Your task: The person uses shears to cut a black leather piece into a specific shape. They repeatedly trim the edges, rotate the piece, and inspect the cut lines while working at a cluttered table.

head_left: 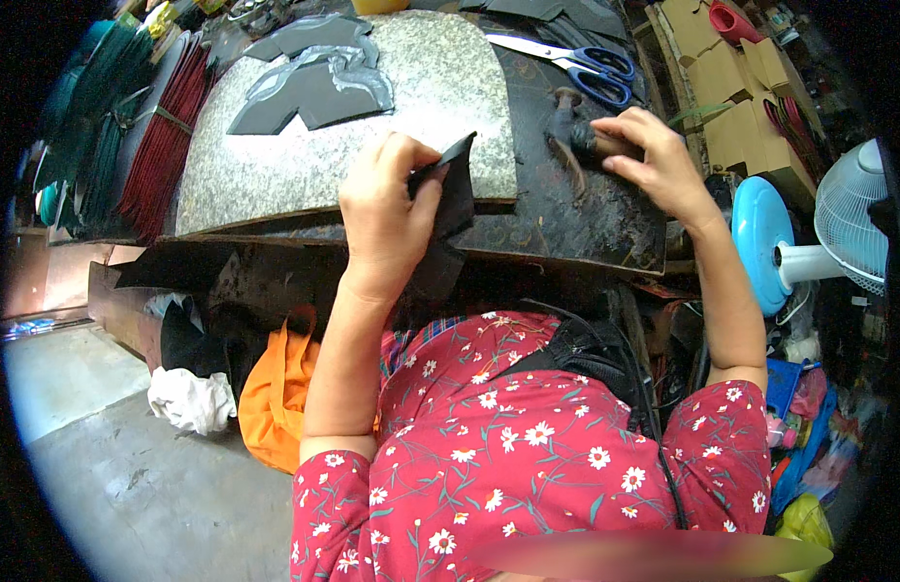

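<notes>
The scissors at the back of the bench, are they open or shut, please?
Open: the scissors lie flat on the dark bench, blades slightly parted, blue handles apart.

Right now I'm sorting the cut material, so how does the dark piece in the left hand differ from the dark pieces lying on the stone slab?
The dark piece is pinched in the left hand and bent, hanging over the bench edge; the dark pieces on the slab lie flat and untouched. The held one is single; those on the stone slab overlap in a small pile with pale edges. Both look like thin dark sheet material.
</notes>
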A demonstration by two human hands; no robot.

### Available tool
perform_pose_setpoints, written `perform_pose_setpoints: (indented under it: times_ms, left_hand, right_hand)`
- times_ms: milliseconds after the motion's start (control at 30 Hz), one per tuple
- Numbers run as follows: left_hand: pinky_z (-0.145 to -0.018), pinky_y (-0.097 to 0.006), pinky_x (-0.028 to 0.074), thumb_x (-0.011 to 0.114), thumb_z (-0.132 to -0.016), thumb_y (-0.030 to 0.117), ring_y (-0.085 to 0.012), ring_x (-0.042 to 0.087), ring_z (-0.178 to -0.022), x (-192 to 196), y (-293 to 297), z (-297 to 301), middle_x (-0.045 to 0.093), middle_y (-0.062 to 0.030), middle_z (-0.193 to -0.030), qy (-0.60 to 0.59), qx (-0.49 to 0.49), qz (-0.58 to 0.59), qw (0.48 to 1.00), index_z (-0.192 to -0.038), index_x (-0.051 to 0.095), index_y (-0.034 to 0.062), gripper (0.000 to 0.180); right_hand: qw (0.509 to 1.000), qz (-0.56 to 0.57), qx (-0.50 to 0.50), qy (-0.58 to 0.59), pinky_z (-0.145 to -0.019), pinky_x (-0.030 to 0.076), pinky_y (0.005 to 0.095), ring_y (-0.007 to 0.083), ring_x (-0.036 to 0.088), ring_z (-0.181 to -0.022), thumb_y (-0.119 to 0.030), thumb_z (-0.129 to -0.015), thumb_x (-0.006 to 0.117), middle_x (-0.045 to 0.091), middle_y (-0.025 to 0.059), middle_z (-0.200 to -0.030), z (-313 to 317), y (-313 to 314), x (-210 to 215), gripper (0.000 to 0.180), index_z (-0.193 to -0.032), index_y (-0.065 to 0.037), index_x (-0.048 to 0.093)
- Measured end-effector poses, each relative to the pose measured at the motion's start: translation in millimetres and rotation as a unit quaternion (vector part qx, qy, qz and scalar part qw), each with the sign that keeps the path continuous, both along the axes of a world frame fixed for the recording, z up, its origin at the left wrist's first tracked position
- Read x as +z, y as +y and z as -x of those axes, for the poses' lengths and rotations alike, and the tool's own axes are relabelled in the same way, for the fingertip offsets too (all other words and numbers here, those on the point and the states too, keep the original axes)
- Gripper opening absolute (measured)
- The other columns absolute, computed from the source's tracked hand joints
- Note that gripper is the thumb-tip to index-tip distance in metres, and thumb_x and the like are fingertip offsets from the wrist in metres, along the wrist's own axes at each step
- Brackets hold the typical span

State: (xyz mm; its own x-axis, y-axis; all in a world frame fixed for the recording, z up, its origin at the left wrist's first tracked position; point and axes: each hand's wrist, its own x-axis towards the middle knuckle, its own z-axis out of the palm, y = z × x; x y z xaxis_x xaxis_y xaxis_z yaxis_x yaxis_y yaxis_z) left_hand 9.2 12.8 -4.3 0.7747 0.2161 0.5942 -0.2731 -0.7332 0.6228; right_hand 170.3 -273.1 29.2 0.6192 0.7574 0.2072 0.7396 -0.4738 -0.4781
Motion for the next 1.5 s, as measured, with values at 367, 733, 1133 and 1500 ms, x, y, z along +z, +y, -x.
perform_pose_setpoints:
  times_ms: [367,733,1133,1500]
  left_hand:
    - [-0.064,-0.039,0.048,0.067,-0.073,0.003,-0.0302,0.057,-0.075,7,-11,3,0.057,-0.0074,-0.080,-0.120,0.040,-0.198,0.972,-0.081,0.058,0.0098,0.014]
    - [-0.085,-0.044,0.046,0.082,-0.074,0.023,-0.0325,0.055,-0.096,-1,9,-8,0.062,-0.0092,-0.097,0.047,0.033,-0.122,0.991,-0.107,0.069,0.0130,0.037]
    - [-0.081,-0.041,0.046,0.080,-0.076,0.024,-0.0291,0.054,-0.092,-3,10,-9,0.059,-0.0072,-0.091,0.034,0.007,-0.134,0.990,-0.096,0.073,0.0155,0.023]
    - [-0.080,-0.041,0.046,0.080,-0.076,0.024,-0.0288,0.055,-0.091,-4,13,-10,0.060,-0.0070,-0.091,0.030,-0.003,-0.135,0.990,-0.094,0.073,0.0143,0.022]
  right_hand:
    - [0.964,0.000,-0.121,-0.238,-0.085,0.052,0.0415,0.0327,0.065,-0.098,-0.025,-0.078,0.075,0.066,0.0126,-0.097,-134,56,-4,0.036,-0.110,-0.011,0.069]
    - [0.963,-0.051,0.055,-0.261,-0.088,0.050,0.0336,0.0224,0.064,-0.098,-0.016,-0.087,0.069,0.065,0.0072,-0.103,-61,99,11,0.026,-0.111,-0.005,0.068]
    - [0.971,-0.139,0.099,0.169,-0.070,0.047,0.0276,0.0132,0.057,-0.076,-0.014,-0.078,0.076,0.061,0.0030,-0.085,-6,128,-28,0.013,-0.088,-0.007,0.073]
    - [0.976,-0.081,0.075,0.190,-0.073,0.051,0.0305,0.0159,0.065,-0.077,-0.019,-0.073,0.076,0.070,0.0060,-0.081,-7,134,-27,0.016,-0.086,-0.008,0.075]
